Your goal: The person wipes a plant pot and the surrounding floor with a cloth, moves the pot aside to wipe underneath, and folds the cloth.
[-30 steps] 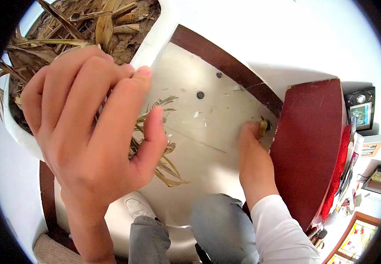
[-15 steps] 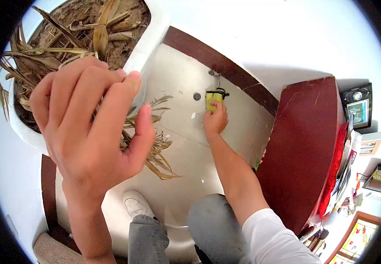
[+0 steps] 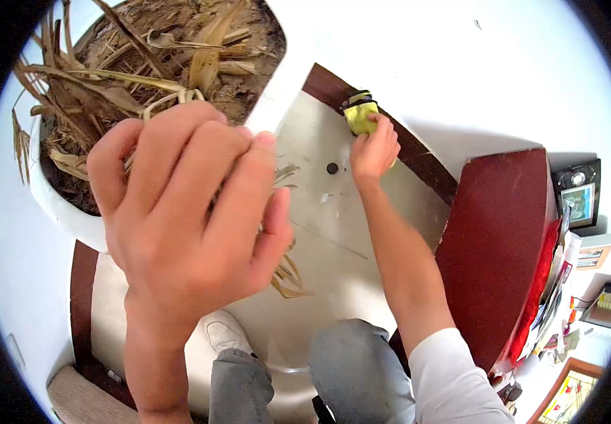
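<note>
My right hand [image 3: 376, 150] is closed on a soft yellow-green cloth with black trim [image 3: 360, 114], against the dark red baseboard at the foot of the wall. My left hand [image 3: 185, 205] is raised close to the camera, over the edge of a white planter [image 3: 286, 92]. Its fingers are curled and its fingertips come up to the rim. What they hold, if anything, is hidden behind the hand. Dry brown leaves [image 3: 210, 56] lie and stand on the soil in the planter, and more dry leaves [image 3: 290, 279] show beside its outer side.
A dark red cabinet [image 3: 493, 254] stands at the right, with picture frames [image 3: 577, 201] and clutter beyond it. A small black disc [image 3: 331, 168] and white scraps [image 3: 324, 198] lie on the pale floor. My white shoe [image 3: 224, 332] is below.
My right hand has carried the cloth from the floor beside the black disc up to the baseboard. The view has shifted; my left hand and the planter appear farther right.
</note>
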Motion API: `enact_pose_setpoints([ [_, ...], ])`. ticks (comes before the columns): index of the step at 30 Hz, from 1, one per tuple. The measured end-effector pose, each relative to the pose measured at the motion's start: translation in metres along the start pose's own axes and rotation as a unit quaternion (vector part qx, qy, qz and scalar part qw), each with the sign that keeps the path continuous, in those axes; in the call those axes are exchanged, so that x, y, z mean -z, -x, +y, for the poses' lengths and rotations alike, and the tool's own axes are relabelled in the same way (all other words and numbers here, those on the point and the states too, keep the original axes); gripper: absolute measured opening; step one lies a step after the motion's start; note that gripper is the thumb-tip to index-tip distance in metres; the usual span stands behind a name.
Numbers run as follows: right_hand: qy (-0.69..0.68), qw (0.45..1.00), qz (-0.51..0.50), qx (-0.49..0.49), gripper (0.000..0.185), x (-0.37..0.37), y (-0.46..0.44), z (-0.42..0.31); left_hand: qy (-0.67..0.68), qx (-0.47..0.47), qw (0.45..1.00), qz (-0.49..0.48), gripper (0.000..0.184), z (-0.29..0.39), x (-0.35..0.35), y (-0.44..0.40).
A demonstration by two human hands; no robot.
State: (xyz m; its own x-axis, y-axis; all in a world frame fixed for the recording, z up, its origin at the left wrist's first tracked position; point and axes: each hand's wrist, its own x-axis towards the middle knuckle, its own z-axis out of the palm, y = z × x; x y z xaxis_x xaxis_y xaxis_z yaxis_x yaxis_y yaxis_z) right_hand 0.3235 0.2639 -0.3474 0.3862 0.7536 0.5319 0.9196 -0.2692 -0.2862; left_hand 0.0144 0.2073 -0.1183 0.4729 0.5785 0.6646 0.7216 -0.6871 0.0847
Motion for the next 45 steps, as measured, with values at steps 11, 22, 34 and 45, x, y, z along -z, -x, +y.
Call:
enact_pose_setpoints([
  [11,0.074,0.956,-0.271,-0.087,0.040,-0.055,0.006,0.049,0.012,0.003,0.999,0.035,0.033,-0.002,-0.008,0.003],
  [22,-0.100,0.970,-0.163,-0.152,0.042,-0.022,-0.035,0.070,0.006,-0.005,0.999,0.039,0.032,-0.002,-0.007,0.003],
  [34,-0.157,0.931,-0.329,-0.014,0.035,-0.020,0.082,0.083,0.008,-0.009,0.998,0.061,0.031,-0.002,-0.010,0.004],
  [45,-0.187,0.942,-0.215,-0.180,0.032,0.018,0.053,0.093,-0.013,-0.028,0.999,0.019,0.034,-0.001,0.003,0.003],
])
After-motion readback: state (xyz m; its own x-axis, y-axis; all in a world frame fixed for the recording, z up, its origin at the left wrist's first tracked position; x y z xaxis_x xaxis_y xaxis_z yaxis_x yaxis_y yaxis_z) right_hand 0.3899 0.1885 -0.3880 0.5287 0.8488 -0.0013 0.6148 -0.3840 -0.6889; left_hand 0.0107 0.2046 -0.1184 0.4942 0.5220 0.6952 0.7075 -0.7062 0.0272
